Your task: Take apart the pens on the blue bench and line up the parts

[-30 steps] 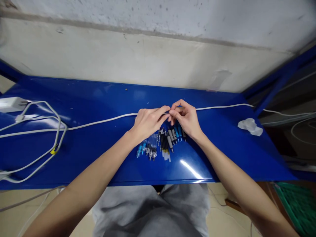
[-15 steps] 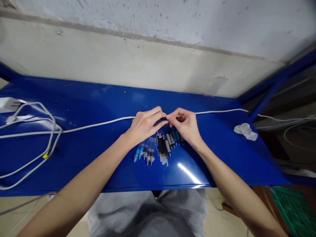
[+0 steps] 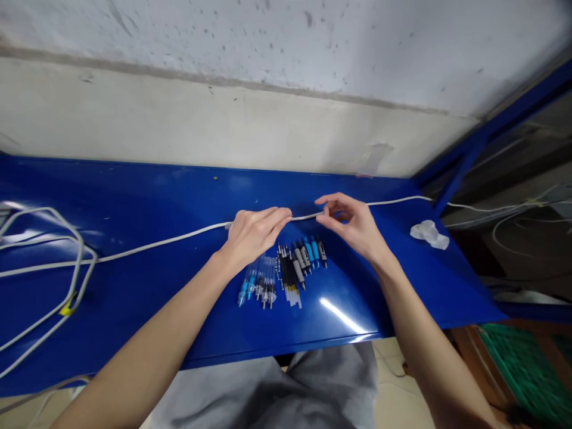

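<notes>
My left hand (image 3: 259,233) hovers over the white cable with its fingers pressed together. Whatever they pinch is mostly hidden; only a dark tip shows at the fingertips. To its right, my right hand (image 3: 353,223) is open, thumb and fingers apart, with nothing visible between them. Below the hands lie pen parts in groups. Clear pen barrels (image 3: 267,274) with blue or black ends are on the left. Dark pen refills (image 3: 289,277) with pale ends lie in the middle, small springs (image 3: 277,262) beside them. Grey and blue grip sections (image 3: 310,253) with pointed tips are on the right.
A white cable (image 3: 165,240) runs across the blue table (image 3: 179,325), with loops (image 3: 80,244) and a yellow tag (image 3: 68,308) at left. Crumpled white plastic (image 3: 429,234) lies at right. A pale wall (image 3: 250,125) stands behind.
My hands have moved apart; the right hand has let go at the left fingertips and opened, shifting right. The view has turned slightly. The grip sections on the right now show fully.
</notes>
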### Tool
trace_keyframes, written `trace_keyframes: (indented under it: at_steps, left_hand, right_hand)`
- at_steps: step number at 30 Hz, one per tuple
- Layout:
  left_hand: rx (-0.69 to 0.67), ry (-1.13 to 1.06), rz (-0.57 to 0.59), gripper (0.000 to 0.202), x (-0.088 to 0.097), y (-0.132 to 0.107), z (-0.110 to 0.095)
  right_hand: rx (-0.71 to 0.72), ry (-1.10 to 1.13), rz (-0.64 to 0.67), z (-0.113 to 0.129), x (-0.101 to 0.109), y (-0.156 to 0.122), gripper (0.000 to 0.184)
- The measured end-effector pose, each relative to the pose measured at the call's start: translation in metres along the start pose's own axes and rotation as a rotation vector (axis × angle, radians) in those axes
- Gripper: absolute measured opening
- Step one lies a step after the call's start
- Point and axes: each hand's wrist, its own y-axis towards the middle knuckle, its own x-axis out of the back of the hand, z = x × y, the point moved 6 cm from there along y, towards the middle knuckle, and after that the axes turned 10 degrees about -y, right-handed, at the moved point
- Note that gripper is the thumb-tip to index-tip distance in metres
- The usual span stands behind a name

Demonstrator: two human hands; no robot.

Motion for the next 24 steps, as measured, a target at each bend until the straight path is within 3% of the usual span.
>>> trace_keyframes:
  at_steps: [5,8,16,21,24]
  left_hand:
    - [0.001,-0.025,0.006,0.022,0.000,0.001,0.000]
    - [0.002,-0.056,0.020,0.021,-0.001,0.001,-0.001]
    - [-0.018,-0.043,0.037,0.022,-0.001,0.001,0.000]
    - [-0.012,-0.023,0.037,0.023,0.000,0.001,0.003]
    - [0.000,-0.018,0.039,0.025,0.001,0.000,0.007]
  right_hand:
    - [-0.008,-0.159,0.347,-0.013,-0.007,-0.049,0.083]
    - [-0.012,-0.256,0.405,-0.016,-0.009,-0.061,0.086]
    - [-0.057,-0.260,0.380,-0.015,-0.008,-0.053,0.072]
    - [-0.079,0.117,0.208,0.005,0.011,-0.031,0.069]
    - [-0.036,0.260,0.066,0.022,0.006,0.000,0.063]
